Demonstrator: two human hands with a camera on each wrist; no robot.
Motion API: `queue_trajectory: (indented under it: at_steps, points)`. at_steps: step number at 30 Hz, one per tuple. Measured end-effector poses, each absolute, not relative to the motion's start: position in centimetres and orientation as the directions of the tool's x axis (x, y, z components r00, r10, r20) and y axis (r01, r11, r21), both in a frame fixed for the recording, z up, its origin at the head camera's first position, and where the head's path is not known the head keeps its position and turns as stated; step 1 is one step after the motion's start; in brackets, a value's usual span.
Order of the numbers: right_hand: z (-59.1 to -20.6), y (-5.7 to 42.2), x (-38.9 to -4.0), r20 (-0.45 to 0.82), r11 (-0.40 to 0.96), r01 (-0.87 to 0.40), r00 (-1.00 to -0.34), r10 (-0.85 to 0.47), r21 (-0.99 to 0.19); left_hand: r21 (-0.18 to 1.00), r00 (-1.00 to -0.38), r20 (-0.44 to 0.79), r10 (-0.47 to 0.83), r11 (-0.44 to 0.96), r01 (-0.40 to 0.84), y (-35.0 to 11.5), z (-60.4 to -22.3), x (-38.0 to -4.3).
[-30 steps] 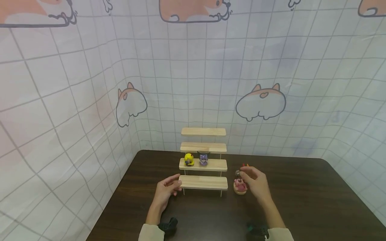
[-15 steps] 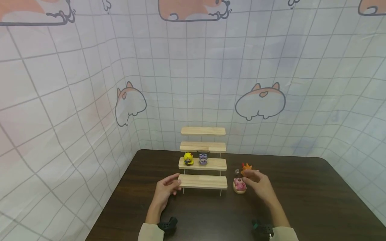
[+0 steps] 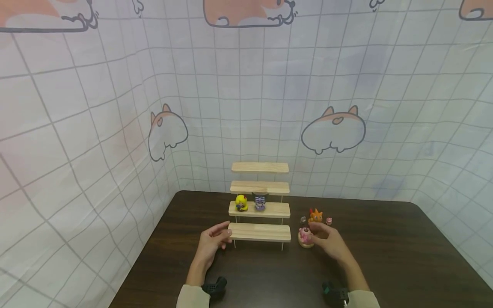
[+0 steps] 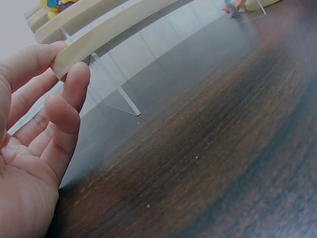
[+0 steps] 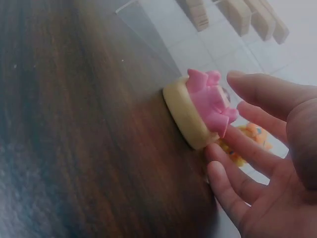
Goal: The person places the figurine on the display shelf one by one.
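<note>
At the left end of the bottom board of a tiered wooden display shelf (image 3: pixel 259 232), my left hand (image 3: pixel 211 244) pinches the board's corner between thumb and fingers, as the left wrist view shows. My right hand (image 3: pixel 332 244) is beside a pink figurine (image 5: pixel 210 106) on a round cream base, which stands on the dark table. Its thumb and fingers spread about the figurine's head, the thumb tip a little apart from it in the right wrist view. Behind that stands an orange figurine (image 3: pixel 316 215), partly covered by the hand in the right wrist view.
On the second board from the bottom sit a yellow-haired figurine (image 3: pixel 241 203) and a purple and black figurine (image 3: pixel 259 202). A small grey figure (image 3: pixel 303 220) and a small pink figure (image 3: pixel 329 221) flank the orange one. A patterned curtain (image 3: pixel 262 107) surrounds the dark wooden table (image 3: pixel 393 244).
My right hand has drawn back from the small grey figure and come down to the pink figurine, uncovering the orange figurine and small pink figure. My left hand stays at the shelf.
</note>
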State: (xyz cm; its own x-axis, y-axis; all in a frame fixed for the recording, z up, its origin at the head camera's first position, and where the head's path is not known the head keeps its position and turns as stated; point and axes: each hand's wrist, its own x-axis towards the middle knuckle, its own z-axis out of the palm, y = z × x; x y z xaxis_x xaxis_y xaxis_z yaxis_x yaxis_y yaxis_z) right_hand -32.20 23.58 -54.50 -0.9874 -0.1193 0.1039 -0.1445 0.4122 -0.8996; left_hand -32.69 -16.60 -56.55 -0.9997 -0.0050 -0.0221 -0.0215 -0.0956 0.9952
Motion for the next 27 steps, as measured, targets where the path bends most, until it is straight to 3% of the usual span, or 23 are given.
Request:
queue_trajectory:
  at_steps: [27]
  points:
    - [-55.8,23.5,-32.6,0.07,0.487,-0.127,-0.989,-0.134,-0.864,0.995,-1.0,-0.018,-0.015,-0.1,-0.017,-16.5,-56.6,-32.7]
